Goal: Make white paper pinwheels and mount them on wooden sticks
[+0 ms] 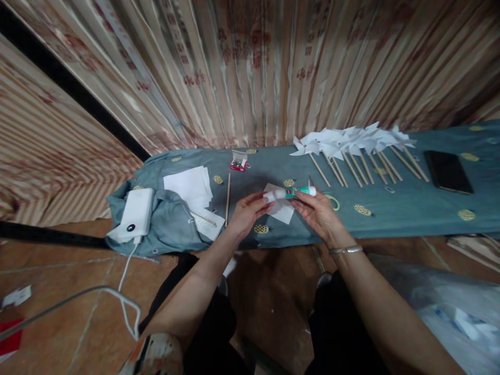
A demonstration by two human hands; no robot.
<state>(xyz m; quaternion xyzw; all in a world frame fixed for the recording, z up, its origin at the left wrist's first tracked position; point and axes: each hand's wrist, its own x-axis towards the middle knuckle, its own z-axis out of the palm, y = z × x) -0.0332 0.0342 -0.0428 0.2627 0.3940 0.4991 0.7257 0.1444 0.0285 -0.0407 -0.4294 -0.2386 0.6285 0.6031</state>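
Note:
My right hand (317, 211) is closed round a white and green glue stick (299, 192), held level above the cloth. The fingers of my left hand (250, 209) pinch the white cap (270, 197) at the left end of the glue stick. Under both hands a square of white paper (284, 212) lies on the cloth, partly hidden by the fingers and the glue stick. A thin wooden stick (228, 200) rests to the left of my left hand. Behind my right hand, white paper pinwheels (351, 140) on wooden sticks lie in a row.
On the blue-green cloth (410, 213) are a black phone (448, 172), a small red box (238, 162), a green ring (333, 203), white paper sheets (189, 186) and a white power bank (136, 212) with a cable (127, 268). A curtain (250, 73) hangs behind.

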